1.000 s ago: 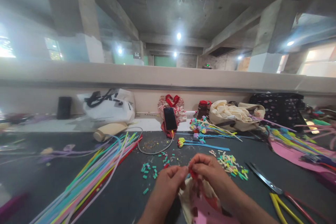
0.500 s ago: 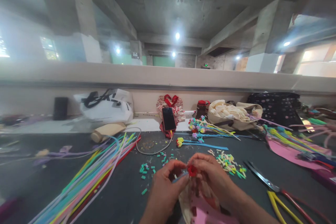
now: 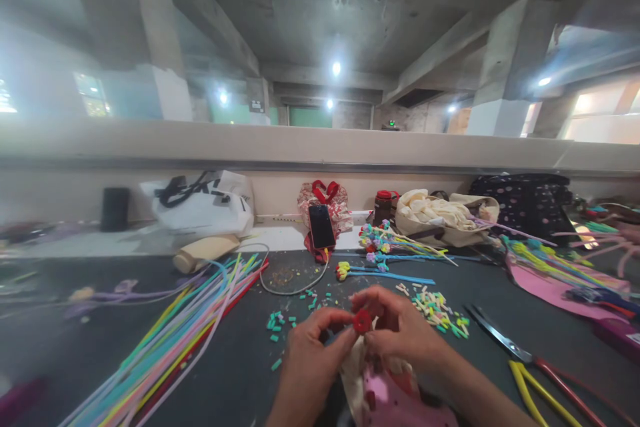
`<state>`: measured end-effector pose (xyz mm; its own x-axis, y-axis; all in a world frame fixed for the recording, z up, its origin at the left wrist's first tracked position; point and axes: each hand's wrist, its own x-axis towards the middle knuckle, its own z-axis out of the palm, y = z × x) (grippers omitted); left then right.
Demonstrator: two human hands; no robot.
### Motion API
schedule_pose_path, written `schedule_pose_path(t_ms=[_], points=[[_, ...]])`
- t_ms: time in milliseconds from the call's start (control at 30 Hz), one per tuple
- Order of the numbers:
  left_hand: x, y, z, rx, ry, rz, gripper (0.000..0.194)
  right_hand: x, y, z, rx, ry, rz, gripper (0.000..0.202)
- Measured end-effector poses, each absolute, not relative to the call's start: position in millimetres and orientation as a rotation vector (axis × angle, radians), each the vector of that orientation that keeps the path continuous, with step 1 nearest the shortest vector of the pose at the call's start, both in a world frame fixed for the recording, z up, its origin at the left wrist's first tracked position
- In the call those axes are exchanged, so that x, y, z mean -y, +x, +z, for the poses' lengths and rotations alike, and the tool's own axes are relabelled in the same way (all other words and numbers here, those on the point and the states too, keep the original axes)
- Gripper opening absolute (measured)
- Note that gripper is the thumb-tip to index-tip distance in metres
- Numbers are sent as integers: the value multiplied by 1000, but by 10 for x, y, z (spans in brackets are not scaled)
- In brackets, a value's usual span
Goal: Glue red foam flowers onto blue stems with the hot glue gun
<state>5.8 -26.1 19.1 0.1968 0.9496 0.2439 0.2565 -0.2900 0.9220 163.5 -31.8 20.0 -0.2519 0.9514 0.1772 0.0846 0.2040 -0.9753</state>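
Observation:
A small round red piece point(image 3: 362, 321) is pinched between the fingertips of both hands, low in the middle of the head view. My left hand point(image 3: 320, 345) grips its left side with thumb and forefinger. From the right, the closed fingers of my right hand point(image 3: 397, 325) touch its edge. Below the hands lies pink and cream material point(image 3: 383, 393), partly hidden by my right forearm. Green foam bits point(image 3: 274, 321) are scattered left of the hands, and a pile of yellow, green and cream bits point(image 3: 440, 307) lies to the right.
Coloured fuzzy stems point(image 3: 185, 340) fan out at left. Scissors point(image 3: 510, 343) and yellow-handled pliers point(image 3: 523, 390) lie at right. Behind are finished stems point(image 3: 385, 275), a propped phone point(image 3: 321, 227) with a cable, a white bag point(image 3: 205, 210) and a cloth bag point(image 3: 440, 217).
The red piece has turned and now shows its round face more fully. My right hand's fingers have shifted slightly left and up around it.

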Motion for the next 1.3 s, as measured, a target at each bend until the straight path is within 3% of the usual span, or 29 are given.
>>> schedule_pose_path(t_ms=[233,400,600,1300], points=[[287,64,199,-1204,1763,1151,13,348,1609,206,1677,-1120,979,20],[292,59,206,-1209,1788,1126,15,351,1608,196,1657,-1105,922,29],[346,71,259,-1270,1720,1098,16,343,1590,162,1688,-1126,870,14],[260,76,150,-1111,1531,1150,15,339,1568,129,1734,-1159,712,10]])
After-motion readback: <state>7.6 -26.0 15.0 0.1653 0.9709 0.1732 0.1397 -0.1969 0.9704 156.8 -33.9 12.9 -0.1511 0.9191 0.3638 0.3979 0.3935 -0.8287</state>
